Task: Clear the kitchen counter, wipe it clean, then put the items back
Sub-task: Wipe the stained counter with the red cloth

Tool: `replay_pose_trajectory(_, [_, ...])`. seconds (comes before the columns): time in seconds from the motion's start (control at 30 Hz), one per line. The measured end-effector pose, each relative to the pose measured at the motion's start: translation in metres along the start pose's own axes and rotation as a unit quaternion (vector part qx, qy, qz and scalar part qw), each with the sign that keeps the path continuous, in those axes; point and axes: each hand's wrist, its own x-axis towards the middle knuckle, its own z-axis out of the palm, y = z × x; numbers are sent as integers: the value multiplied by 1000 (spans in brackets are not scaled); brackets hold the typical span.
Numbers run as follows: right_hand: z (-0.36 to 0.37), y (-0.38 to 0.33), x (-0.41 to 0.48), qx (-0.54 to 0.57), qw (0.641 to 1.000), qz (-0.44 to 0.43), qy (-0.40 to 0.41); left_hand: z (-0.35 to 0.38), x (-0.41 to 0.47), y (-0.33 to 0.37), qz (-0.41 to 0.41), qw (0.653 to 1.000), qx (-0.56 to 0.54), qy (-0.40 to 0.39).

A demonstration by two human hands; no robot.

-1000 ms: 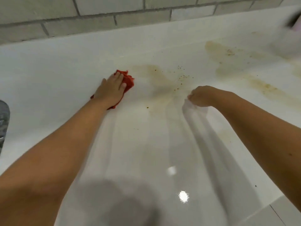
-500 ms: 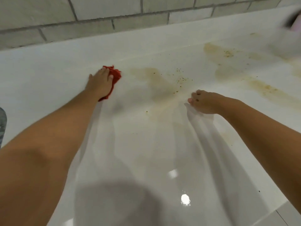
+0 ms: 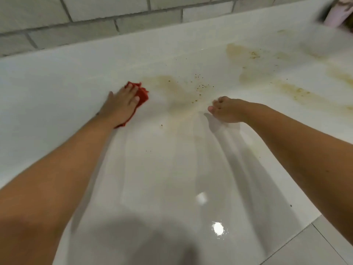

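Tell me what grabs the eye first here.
The red cloth stands out at centre-left, pressed flat onto the white counter under the left hand. To its right, yellow-brown stains with dark specks spread toward the far right. The right hand, holding nothing, is beside the nearest stain.

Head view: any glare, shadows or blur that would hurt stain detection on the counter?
Head view: two glare spots on the glossy white counter near the front; head view: a soft shadow at bottom centre, streaks running up toward the yellow-brown stains; head view: pink object top right is blurred, stains stay legible.
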Motion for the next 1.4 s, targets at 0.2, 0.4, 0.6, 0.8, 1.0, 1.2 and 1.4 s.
replay_pose_trajectory(0.2, [3, -1, -27, 89, 995, -15, 37, 17, -78, 68, 28, 999, 9, -25])
replay_pose_trajectory(0.4, [4, 53, -64, 73, 990, -61, 109, 38, -160, 144, 154, 985, 1, -72])
replay_pose_trajectory(0.6, [21, 140, -111, 88, 986, -9, 143, 29, -96, 113, -45, 999, 16, 3])
replay_pose_trajectory(0.8, [47, 196, -134, 107, 978, 72, 161, 53, -106, 207, 5, 1000, 29, 3])
replay_pose_trajectory(1.0, [56, 200, -141, 114, 957, 76, 256, 69, -214, 293, 209, 976, -5, -61])
replay_pose_trajectory(1.2, [77, 222, -155, 86, 936, 120, 319, 50, -213, 198, 44, 999, -21, -18])
replay_pose_trajectory(1.4, [95, 229, -167, 120, 928, 124, 330, 66, -182, 239, -43, 999, 4, 20])
